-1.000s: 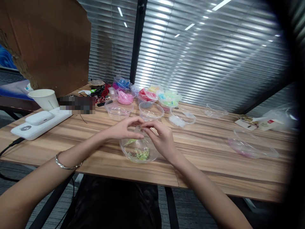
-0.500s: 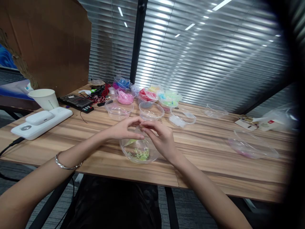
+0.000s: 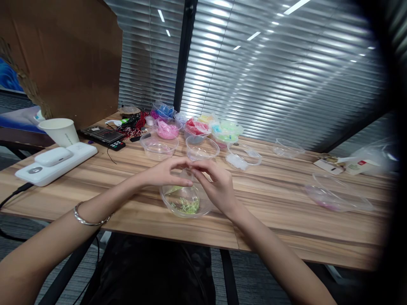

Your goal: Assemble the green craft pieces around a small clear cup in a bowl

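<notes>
Near the table's front edge stands a clear plastic bowl (image 3: 203, 208) with yellow-green pieces (image 3: 188, 206) in its bottom. Over its far rim, my left hand (image 3: 173, 171) and my right hand (image 3: 216, 182) meet at the fingertips. Between them is a small, see-through item, perhaps a bag, too faint to make out. My left thumb stretches below it, and my right thumb and forefinger are pinched together. Just beyond the hands are two clear bowls, one on the left (image 3: 159, 146) and one on the right (image 3: 202, 148).
Tubs of pink (image 3: 167, 129), red (image 3: 196, 127) and green material (image 3: 227, 132) stand at the back. A paper cup (image 3: 60, 131), white charger (image 3: 57, 163), remote and cardboard sheet (image 3: 63, 59) are on the left. Clear containers (image 3: 337, 195) and a plastic bag (image 3: 378, 156) lie right.
My right fingers have shifted very slightly right at the fingertips. Otherwise both hands and the bowls are where they were.
</notes>
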### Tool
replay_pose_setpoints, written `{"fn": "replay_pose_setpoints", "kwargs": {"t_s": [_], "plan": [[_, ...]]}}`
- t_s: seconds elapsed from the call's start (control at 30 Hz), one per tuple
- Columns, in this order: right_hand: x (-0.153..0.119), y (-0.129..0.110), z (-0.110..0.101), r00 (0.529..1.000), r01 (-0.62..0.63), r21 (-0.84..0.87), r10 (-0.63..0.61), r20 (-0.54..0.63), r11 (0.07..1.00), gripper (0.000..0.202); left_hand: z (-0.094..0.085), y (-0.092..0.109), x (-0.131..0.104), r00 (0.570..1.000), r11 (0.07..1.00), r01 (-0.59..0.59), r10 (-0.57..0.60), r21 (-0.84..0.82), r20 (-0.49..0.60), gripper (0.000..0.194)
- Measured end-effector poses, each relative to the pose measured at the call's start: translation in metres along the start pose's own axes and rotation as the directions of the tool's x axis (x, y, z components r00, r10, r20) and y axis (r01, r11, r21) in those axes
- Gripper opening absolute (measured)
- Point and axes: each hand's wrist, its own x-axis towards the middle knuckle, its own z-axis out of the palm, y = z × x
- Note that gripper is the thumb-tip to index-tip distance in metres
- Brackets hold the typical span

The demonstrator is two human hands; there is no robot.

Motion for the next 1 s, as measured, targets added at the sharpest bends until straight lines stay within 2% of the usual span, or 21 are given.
{"fn": "replay_pose_setpoints", "kwargs": {"t_s": [0.53,0.8,1.0], "plan": [[0.002,-0.0034,-0.0009,1.0,0.017,-0.048,-0.017,-0.011,0.999,0.02,-0.0003,-0.0016,-0.0006,1.0,1.0,-0.005,0.006,-0.03,0.015,0.045],[0.0019,-0.0018,-0.0011,0.996,0.078,0.025,-0.079,0.044,0.997,0.022,-0.0013,-0.0035,-0.0005,1.0,0.998,-0.02,0.021,0.06,-0.016,0.036],[0.0018,-0.0028,-0.0007,0.996,0.072,0.038,-0.074,0.049,0.997,0.02,-0.0027,-0.0051,-0.0004,0.999,0.997,-0.051,0.051,0.06,0.01,0.026]]}}
